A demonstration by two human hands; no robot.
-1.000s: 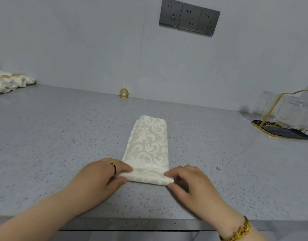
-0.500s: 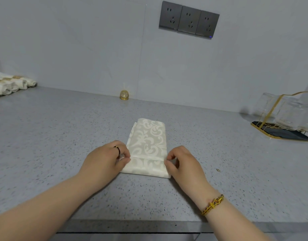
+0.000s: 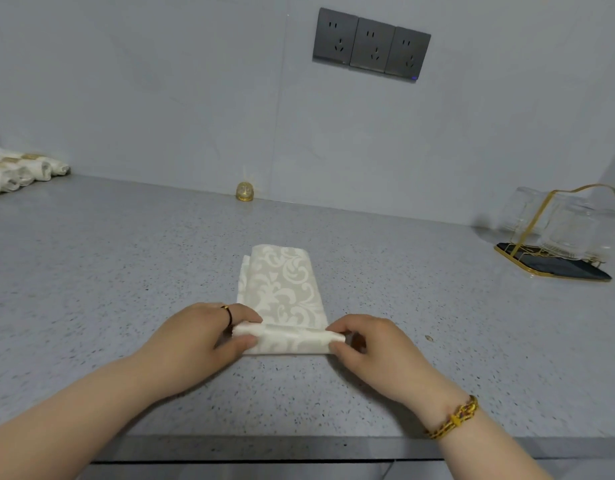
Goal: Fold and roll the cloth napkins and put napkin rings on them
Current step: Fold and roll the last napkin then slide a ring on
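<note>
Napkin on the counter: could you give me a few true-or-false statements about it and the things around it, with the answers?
1. The left hand and the right hand both pinch the near end of the napkin. True.
2. The napkin is rolled up completely. False: only its near end is rolled; the rest lies flat.
3. A gold napkin ring stands near the wall. True.
4. The finished rolls lie at the far right. False: they lie at the far left; glasses stand at the right.
5. The wall holds two sockets. False: there are three.
</note>
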